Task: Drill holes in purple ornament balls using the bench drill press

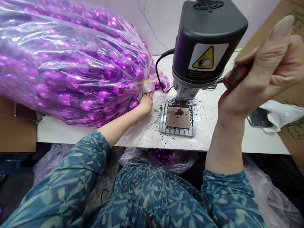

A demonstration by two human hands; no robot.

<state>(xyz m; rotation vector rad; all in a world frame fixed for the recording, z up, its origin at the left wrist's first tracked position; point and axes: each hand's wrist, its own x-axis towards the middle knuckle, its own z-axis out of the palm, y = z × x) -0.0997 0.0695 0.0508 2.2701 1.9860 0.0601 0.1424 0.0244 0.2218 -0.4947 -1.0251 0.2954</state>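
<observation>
My left hand (145, 104) reaches into the tied mouth of a big clear plastic bag (71, 60) stuffed with shiny purple faceted balls; its fingers curl inside the opening and what they hold is hidden. My right hand (256, 72) is raised at the right, closed around the feed lever of a small bench drill press (206, 41). Below the drill head sits a slotted metal base plate (177, 119) with a brown board on it, dusted with dark shavings.
The white table (71, 134) carries the bag and press. A cardboard box (288, 19) stands at the right, with a phone (258, 117) and crumpled white plastic beside it. Another bag with purple balls (161, 156) hangs under the table edge.
</observation>
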